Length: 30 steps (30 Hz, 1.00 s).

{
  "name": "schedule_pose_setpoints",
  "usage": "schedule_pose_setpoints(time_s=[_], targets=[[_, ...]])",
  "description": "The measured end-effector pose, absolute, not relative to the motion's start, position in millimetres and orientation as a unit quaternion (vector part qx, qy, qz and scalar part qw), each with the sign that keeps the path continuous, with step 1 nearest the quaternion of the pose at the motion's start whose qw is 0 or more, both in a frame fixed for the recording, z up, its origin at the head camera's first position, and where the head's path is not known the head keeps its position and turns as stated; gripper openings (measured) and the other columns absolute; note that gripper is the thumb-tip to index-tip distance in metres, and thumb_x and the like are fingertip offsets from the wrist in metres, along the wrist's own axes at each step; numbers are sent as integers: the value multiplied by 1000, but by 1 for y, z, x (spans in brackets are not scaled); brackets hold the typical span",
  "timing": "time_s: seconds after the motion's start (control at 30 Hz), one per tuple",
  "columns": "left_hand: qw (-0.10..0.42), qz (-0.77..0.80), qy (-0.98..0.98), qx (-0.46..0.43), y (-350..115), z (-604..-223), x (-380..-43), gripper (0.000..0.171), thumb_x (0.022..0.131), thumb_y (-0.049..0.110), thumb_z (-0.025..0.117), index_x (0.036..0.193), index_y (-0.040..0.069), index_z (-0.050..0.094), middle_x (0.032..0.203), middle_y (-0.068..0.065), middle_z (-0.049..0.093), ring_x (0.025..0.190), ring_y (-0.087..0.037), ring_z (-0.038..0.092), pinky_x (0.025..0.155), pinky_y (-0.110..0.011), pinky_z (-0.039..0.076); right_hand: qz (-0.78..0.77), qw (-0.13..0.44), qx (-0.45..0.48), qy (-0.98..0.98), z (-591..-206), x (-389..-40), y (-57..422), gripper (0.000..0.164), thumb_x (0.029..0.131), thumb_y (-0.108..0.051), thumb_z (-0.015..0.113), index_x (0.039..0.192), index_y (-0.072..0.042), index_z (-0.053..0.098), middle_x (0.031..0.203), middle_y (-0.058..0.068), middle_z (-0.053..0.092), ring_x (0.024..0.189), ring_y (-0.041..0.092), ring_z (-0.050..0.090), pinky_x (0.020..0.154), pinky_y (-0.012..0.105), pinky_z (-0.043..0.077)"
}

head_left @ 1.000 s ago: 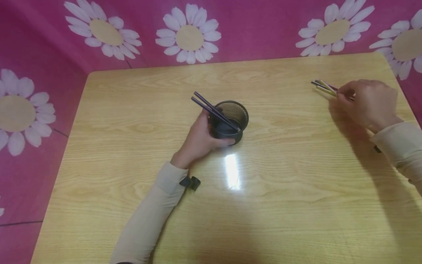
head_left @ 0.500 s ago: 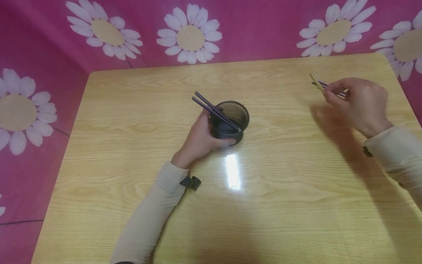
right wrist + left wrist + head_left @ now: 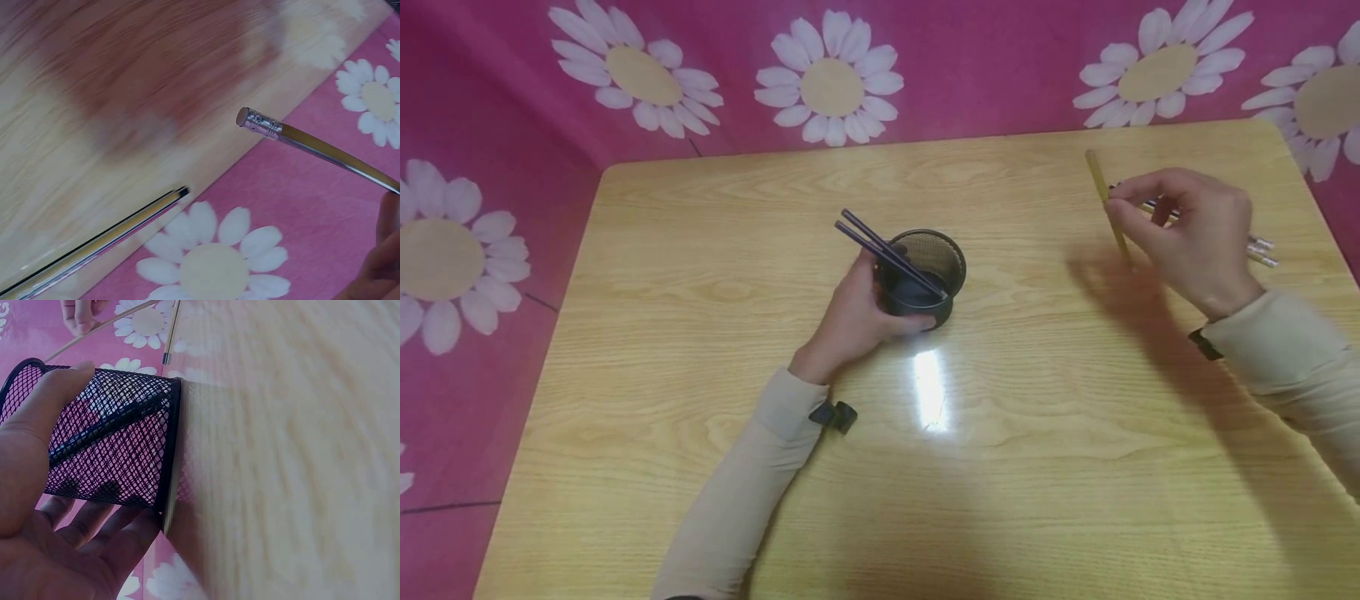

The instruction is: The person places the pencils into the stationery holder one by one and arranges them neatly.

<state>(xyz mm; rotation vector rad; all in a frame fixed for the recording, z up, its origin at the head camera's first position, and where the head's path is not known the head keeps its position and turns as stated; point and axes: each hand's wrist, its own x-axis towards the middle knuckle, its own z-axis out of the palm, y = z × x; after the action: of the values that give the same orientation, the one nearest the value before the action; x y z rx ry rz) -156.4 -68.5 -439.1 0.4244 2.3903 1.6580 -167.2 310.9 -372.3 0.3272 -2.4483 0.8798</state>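
My left hand (image 3: 850, 312) grips a black mesh pencil cup (image 3: 942, 250) standing on the table, thumb on the near side. Two dark pencils (image 3: 880, 246) lean in the cup, their upper ends sticking out to the left. In the left wrist view my fingers curl under the mesh wall (image 3: 119, 434). At the right, my right hand (image 3: 1195, 242) pinches a yellow pencil (image 3: 1097, 175) between thumb and fingertips, held above the table. Its eraser end (image 3: 262, 124) shows in the right wrist view. Several more pencils (image 3: 1262, 254) lie beneath the right hand, partly hidden.
The wood-grain table (image 3: 700, 417) has a pink cloth with white daisies (image 3: 831, 87) behind it and on its left. A bright light reflection (image 3: 929, 390) lies in front of the cup. In the right wrist view, pencils (image 3: 94, 250) lie close together on the table.
My right hand has picked the yellow pencil out of the group on the table and moved left with it, uncovering the other pencils' ends. My left hand and the cup have stayed put.
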Motion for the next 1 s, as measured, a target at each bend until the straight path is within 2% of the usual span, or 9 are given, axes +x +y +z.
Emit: schedule_pose_setpoints(time_s=[0.57,0.87,1.0], targets=[[98,561,809,148,-70,-435,-155,108,69,23,106,156,9,44,152,-10,58,139,-24,55,117,-41,47,441,263,192,-836,-358,-162,261,12,86,15,81,96,8,81,92,-23,72,69,-1,52,62,17,38],[96,569,802,152,-70,-439,-157,107,68,23,106,155,8,45,149,-11,59,136,-25,57,116,-40,48,497,251,249,-793,-356,-162,240,6,90,8,81,95,10,79,90,5,79,65,4,52,62,19,41],[99,570,802,147,-70,-444,-158,107,68,26,107,154,10,46,148,-8,60,135,-21,57,116,-38,47,512,247,263,-780,-352,-162,232,10,93,1,82,95,10,79,89,7,79,64,6,50,61,19,40]])
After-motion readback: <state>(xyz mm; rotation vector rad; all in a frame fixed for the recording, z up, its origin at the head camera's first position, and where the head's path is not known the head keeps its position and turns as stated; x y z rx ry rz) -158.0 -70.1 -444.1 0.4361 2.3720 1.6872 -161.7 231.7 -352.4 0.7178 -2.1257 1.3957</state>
